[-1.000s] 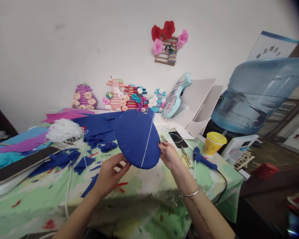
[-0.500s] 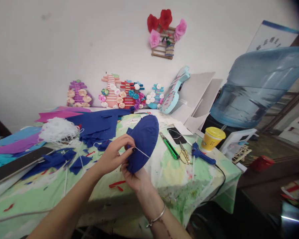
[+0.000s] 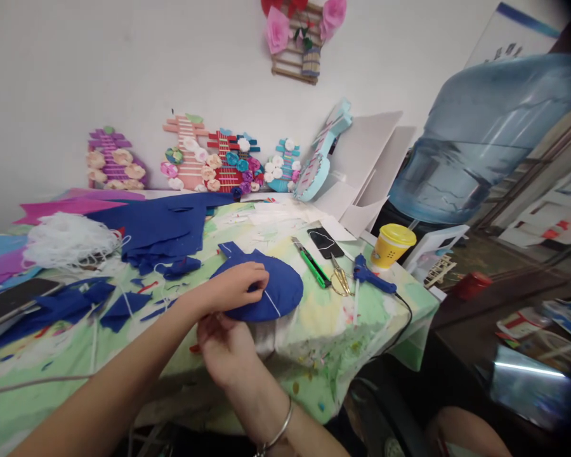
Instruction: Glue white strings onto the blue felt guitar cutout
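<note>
Two hands, one blue piece (image 3: 283, 280), and it all happens right around the middle of the desk's (image 3: 326, 314) near edge. So the thing that matters here imo is how that piece sits between them. It's a round, flat body with a short tab (image 3: 231, 252), and the long axis runs through both: tab pointing toward the desk's far left corner, round end swung out to the right and a bit toward the near edge.

The left hand (image 3: 240, 285) comes across the top from the left, so most of the body is to the right of its fingertips and the tab is just beyond its back. Its fingers are curled in, tips close to the white string (image 3: 273, 304) that slants down over the round face. Can't tell if the string is actually pinched, tbh.

The right hand (image 3: 228, 349) is lower, palm turned up, reaching in from the near edge under the left part of the rim. Its fingertips go out of sight there, so no clue whether they're clamped or just propping.

For the string, the left hand is clearly nearer. For the underside, it's the right. Green cutter (image 3: 311, 263) and scissors (image 3: 341, 278) lie off to the right, well apart from both.
</note>
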`<control>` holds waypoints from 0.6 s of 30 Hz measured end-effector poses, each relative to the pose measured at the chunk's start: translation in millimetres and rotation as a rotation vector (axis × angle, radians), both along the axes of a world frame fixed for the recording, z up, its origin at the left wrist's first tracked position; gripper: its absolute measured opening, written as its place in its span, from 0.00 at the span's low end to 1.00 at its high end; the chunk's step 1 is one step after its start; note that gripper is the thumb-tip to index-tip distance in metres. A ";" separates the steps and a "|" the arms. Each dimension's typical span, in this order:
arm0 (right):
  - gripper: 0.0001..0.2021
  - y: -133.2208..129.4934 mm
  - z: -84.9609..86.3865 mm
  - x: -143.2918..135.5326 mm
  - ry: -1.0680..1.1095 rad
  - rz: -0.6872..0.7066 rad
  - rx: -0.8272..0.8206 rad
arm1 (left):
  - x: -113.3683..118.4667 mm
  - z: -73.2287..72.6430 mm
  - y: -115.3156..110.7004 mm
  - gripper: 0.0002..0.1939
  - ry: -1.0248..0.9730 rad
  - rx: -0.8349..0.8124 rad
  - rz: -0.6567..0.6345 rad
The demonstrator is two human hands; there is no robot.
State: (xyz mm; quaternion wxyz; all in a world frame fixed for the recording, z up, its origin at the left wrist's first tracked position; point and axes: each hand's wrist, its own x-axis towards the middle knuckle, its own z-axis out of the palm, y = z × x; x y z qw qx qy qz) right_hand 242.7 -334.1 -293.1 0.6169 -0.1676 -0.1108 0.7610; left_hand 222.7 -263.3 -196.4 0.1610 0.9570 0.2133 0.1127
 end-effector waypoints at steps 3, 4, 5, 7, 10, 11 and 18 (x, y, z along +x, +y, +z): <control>0.12 -38.6 5.3 1.0 -0.095 0.078 -0.044 | -0.6 -12.2 4.8 0.05 0.095 -0.019 -0.023; 0.13 -51.6 6.1 3.1 -0.174 0.162 -0.026 | -1.8 -15.8 6.1 0.06 0.103 -0.028 -0.037; 0.14 -63.7 6.9 7.2 -0.241 0.264 -0.017 | -3.2 -19.0 7.3 0.06 0.099 -0.037 -0.048; 0.11 -83.6 10.0 23.6 -0.351 0.433 -0.008 | -6.4 -24.4 9.6 0.06 0.063 -0.061 -0.052; 0.10 -100.9 25.2 74.5 -0.519 0.400 0.028 | -10.4 -30.0 12.6 0.07 -0.004 -0.109 -0.022; 0.09 -103.3 33.0 98.2 -0.634 0.251 0.046 | -11.2 -31.4 13.4 0.07 -0.024 -0.124 -0.011; 0.13 -70.7 53.0 280.6 -2.023 -0.863 0.011 | -12.4 -38.6 19.5 0.05 -0.140 -0.285 0.039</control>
